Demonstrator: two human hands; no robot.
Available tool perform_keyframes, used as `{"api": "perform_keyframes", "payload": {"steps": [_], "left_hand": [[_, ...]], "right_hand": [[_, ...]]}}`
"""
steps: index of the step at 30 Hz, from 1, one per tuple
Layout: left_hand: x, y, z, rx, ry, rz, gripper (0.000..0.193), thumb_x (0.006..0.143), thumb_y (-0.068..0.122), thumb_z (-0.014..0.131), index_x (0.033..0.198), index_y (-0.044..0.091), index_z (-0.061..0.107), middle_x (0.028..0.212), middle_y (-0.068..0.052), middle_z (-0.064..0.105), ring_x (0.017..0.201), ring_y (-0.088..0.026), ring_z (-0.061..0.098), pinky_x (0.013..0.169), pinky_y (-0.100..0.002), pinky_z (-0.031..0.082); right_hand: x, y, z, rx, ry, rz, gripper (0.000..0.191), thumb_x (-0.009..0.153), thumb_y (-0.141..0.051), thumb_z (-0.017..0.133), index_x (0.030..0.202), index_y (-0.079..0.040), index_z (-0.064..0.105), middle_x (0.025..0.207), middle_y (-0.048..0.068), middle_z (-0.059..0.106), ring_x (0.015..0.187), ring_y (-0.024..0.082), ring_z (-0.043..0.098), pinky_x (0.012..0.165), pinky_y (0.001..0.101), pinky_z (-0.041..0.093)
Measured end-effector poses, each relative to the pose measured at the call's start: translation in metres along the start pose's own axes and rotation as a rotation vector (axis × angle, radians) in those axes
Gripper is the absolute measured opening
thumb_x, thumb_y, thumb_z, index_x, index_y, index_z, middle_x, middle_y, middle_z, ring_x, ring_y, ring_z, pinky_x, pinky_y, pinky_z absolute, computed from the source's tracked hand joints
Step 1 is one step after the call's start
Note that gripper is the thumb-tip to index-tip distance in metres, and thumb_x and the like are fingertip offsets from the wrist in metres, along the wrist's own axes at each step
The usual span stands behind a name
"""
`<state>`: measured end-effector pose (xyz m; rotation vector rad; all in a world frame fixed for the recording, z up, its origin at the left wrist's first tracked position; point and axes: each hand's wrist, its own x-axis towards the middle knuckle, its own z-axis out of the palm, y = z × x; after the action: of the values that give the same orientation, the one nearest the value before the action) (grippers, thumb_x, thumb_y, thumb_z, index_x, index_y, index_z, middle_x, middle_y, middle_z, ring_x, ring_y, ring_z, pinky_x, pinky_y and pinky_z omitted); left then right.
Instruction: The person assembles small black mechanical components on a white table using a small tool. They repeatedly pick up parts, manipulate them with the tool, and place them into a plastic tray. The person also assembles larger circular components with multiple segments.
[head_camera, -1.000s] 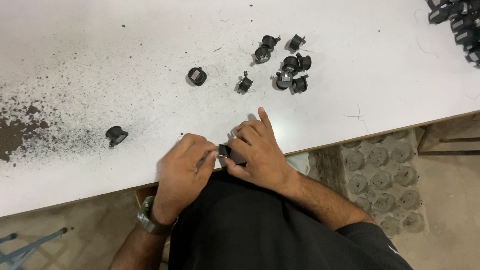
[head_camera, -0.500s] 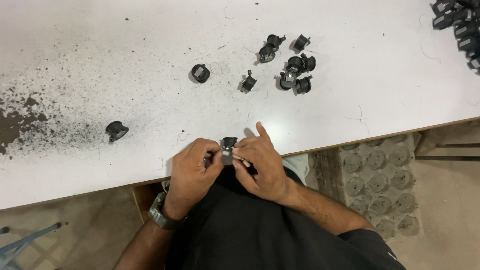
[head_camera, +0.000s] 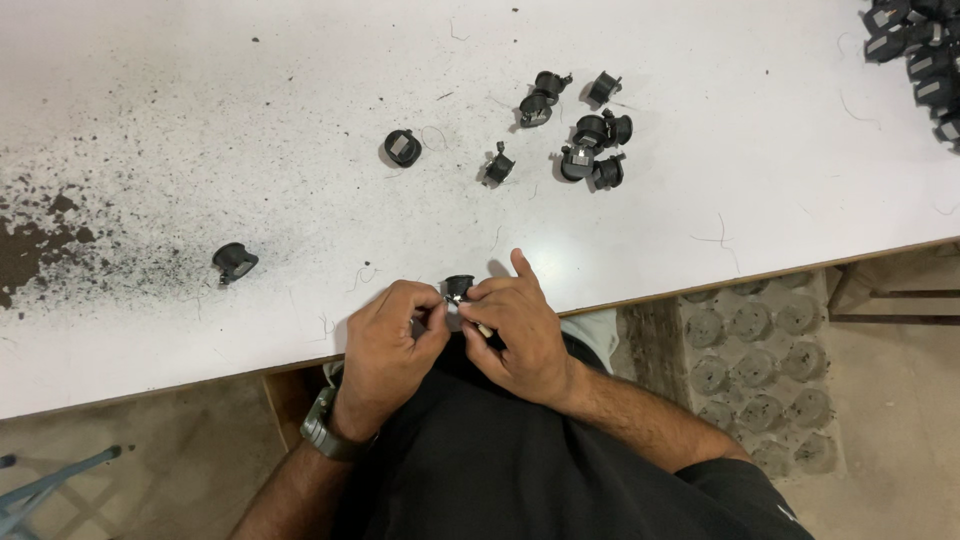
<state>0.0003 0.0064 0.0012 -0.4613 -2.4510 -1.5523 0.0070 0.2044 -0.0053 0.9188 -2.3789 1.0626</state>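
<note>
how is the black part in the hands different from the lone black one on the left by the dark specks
The held black part is pinched between the left hand and right hand at the table edge; the lone black part lies untouched on the white table. The held one is half hidden by fingers, the lone one fully visible beside the dark specks. Both look like similar small black pieces.

A dark wristwatch (head_camera: 322, 434) circles the left wrist, above black clothing (head_camera: 520, 470).

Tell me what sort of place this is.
Probably a small assembly workshop: a scuffed white worktable, loose black plastic parts scattered on it, and both hands, left hand and right hand, holding one small black part.
</note>
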Motion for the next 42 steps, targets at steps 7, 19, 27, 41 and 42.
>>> {"api": "perform_keyframes", "payload": {"steps": [7, 19, 27, 41, 42], "left_hand": [[0.013, 0.019, -0.003, 0.032, -0.061, -0.055, 0.012, 0.088, 0.007, 0.074, 0.097, 0.004, 0.066, 0.089, -0.006, 0.071, 0.072, -0.016, 0.07, 0.06, -0.03, 0.057], [0.15, -0.012, -0.023, 0.57, -0.247, -0.279, 0.049, 0.097, 0.039, 0.072, 0.125, 0.002, 0.056, 0.099, -0.016, 0.068, 0.082, -0.024, 0.065, 0.069, -0.042, 0.055], [0.062, -0.001, -0.017, 0.335, -0.262, 0.322, 0.029, 0.087, 0.005, 0.07, 0.114, 0.006, 0.063, 0.12, -0.012, 0.067, 0.124, -0.031, 0.059, 0.108, -0.055, 0.043], [0.019, 0.024, -0.03, 0.262, -0.25, 0.195, 0.041, 0.079, 0.011, 0.075, 0.12, 0.007, 0.067, 0.122, -0.006, 0.066, 0.125, -0.028, 0.059, 0.115, -0.057, 0.035], [0.019, 0.023, -0.028, 0.268, -0.242, 0.197, 0.041, 0.081, 0.011, 0.075, 0.121, 0.008, 0.067, 0.123, -0.005, 0.066, 0.126, -0.028, 0.059, 0.116, -0.056, 0.036]], "right_hand": [[0.012, 0.0, -0.011, -0.105, -0.019, 0.003, 0.032, 0.085, 0.002, 0.078, 0.113, -0.005, 0.066, 0.102, 0.008, 0.066, 0.111, 0.024, 0.066, 0.128, 0.0598, 0.026], [0.024, 0.016, -0.033, -0.185, 0.076, 0.117, 0.035, 0.081, 0.009, 0.066, 0.109, -0.011, 0.07, 0.094, 0.006, 0.056, 0.118, 0.031, 0.059, 0.128, 0.0616, 0.023], [0.03, 0.016, -0.041, -0.21, -0.102, 0.167, 0.036, 0.086, -0.023, 0.081, 0.118, -0.009, 0.072, 0.104, 0.009, 0.056, 0.126, 0.031, 0.051, 0.124, 0.0664, 0.014], [0.037, 0.001, -0.033, -0.174, -0.277, 0.16, 0.042, 0.081, -0.03, 0.086, 0.113, -0.008, 0.07, 0.113, 0.01, 0.057, 0.133, 0.031, 0.046, 0.122, 0.0696, 0.014], [0.036, 0.002, -0.032, -0.169, -0.272, 0.158, 0.044, 0.081, -0.03, 0.086, 0.114, -0.007, 0.07, 0.113, 0.01, 0.056, 0.133, 0.031, 0.046, 0.122, 0.0694, 0.014]]}}
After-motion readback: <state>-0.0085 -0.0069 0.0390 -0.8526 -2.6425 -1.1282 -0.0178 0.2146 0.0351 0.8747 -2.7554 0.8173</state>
